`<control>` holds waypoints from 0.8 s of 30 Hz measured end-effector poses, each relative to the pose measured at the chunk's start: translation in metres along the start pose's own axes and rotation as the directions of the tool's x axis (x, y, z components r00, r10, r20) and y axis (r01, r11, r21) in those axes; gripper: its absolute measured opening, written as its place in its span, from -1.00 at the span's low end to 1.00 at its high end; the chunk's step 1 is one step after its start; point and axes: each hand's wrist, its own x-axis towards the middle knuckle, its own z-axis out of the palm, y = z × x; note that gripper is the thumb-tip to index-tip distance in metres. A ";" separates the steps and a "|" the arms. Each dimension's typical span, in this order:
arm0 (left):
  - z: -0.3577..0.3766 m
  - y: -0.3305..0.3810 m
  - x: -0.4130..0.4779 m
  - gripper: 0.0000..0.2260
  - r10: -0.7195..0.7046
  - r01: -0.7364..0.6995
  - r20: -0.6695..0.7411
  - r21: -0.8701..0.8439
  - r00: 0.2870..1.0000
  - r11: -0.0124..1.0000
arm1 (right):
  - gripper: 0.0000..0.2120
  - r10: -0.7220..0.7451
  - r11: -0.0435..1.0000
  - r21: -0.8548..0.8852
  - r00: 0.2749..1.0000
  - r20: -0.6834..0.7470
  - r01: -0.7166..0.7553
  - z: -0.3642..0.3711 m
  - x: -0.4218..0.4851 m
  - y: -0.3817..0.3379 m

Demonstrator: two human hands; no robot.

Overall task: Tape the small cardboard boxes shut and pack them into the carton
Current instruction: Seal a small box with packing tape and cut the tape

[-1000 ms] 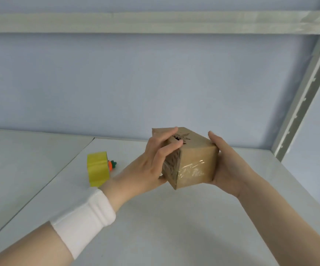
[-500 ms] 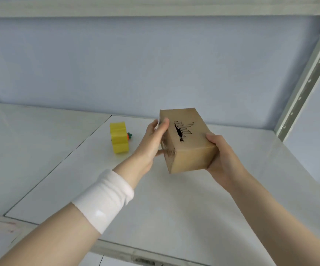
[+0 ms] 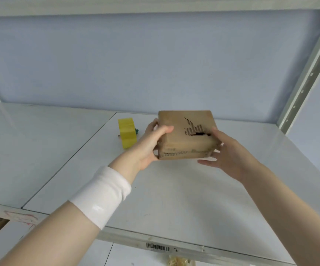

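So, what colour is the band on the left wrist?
White; the wristband shows plainly in head view.

the one view came from a wide-angle camera worn on the person's head. it looked forward and a little down across a white shelf (image 3: 174, 198) toward the pale blue back wall (image 3: 136, 54). the lens sat close. both forearms entered from the bottom edge, and the left hand (image 3: 151, 144) and right hand (image 3: 230, 156) held the box (image 3: 186, 135) near the middle of the frame. the shelf's front edge with a barcode label (image 3: 157, 247) crossed the bottom. a slanting post (image 3: 308, 73) closed the right side.
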 end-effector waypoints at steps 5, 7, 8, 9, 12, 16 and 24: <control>-0.010 -0.007 -0.002 -0.57 0.026 -0.013 -0.080 0.163 0.996 0.987 | -0.80 -0.008 0.997 -0.076 1.000 -0.011 0.007 -0.004 -0.003 -0.007; -0.018 -0.004 0.001 -0.55 0.056 -0.043 -0.052 0.233 0.997 0.971 | -0.71 0.022 0.981 -0.192 0.998 0.053 -0.011 -0.007 -0.001 -0.015; -0.019 -0.004 0.001 -0.53 0.040 -0.045 0.026 0.240 0.999 0.970 | -0.66 0.041 0.967 -0.252 0.996 0.085 -0.018 -0.005 0.001 -0.019; -0.017 -0.005 0.001 -0.52 0.002 -0.029 0.116 0.236 0.993 0.971 | -0.63 0.055 0.953 -0.301 0.993 0.108 -0.020 -0.003 0.003 -0.022; -0.004 -0.015 0.001 -0.57 -0.053 0.008 0.217 0.206 0.975 0.978 | -0.59 0.027 0.933 -0.359 0.996 0.088 0.006 0.010 0.011 -0.023; 0.003 -0.031 0.014 -0.53 -0.052 0.051 0.021 0.052 0.998 0.997 | -0.28 -0.059 0.974 -0.222 0.994 -0.092 0.037 0.016 0.023 -0.001; 0.014 -0.037 0.033 -0.68 -0.069 0.076 -0.140 0.045 0.988 0.996 | -0.68 0.044 0.999 -0.011 0.989 -0.138 -0.046 0.041 0.022 0.025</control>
